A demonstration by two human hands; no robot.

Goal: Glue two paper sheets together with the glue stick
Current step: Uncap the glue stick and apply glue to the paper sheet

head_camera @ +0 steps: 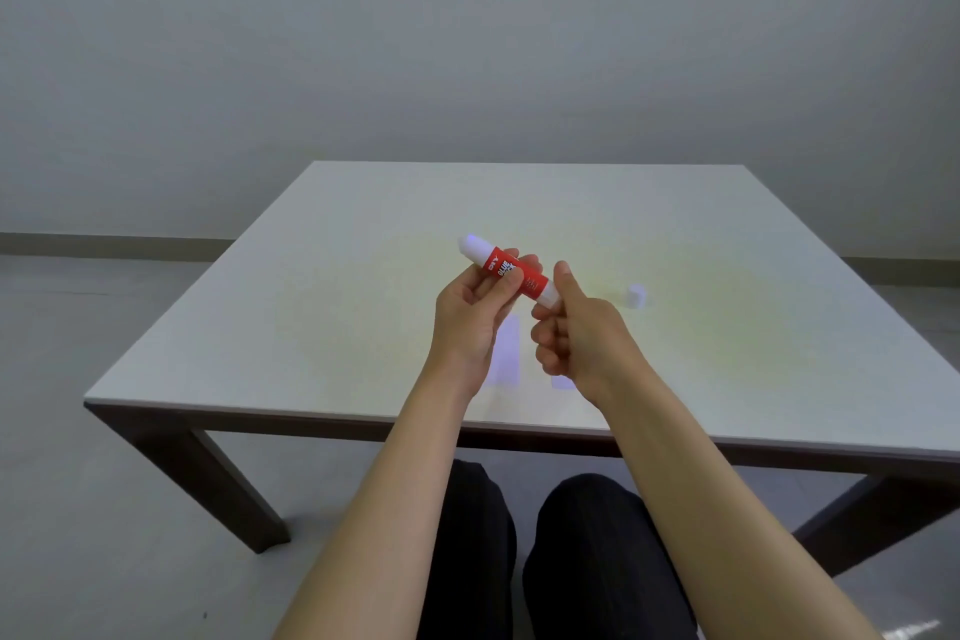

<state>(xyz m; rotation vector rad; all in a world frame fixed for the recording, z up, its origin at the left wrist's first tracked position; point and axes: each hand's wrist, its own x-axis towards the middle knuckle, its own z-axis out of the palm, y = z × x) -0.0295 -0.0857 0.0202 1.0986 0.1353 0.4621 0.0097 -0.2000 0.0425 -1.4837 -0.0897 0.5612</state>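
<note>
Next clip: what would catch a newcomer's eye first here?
The red glue stick, held above the middle of the pale table: the left hand has its grip on the barrel, the right hand on the white base end. A small white cap stands on the table to the right.

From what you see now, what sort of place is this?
Probably a plain indoor room set up for a desk task: a bare grey wall, a low white table on dark legs, and a grey floor.
</note>
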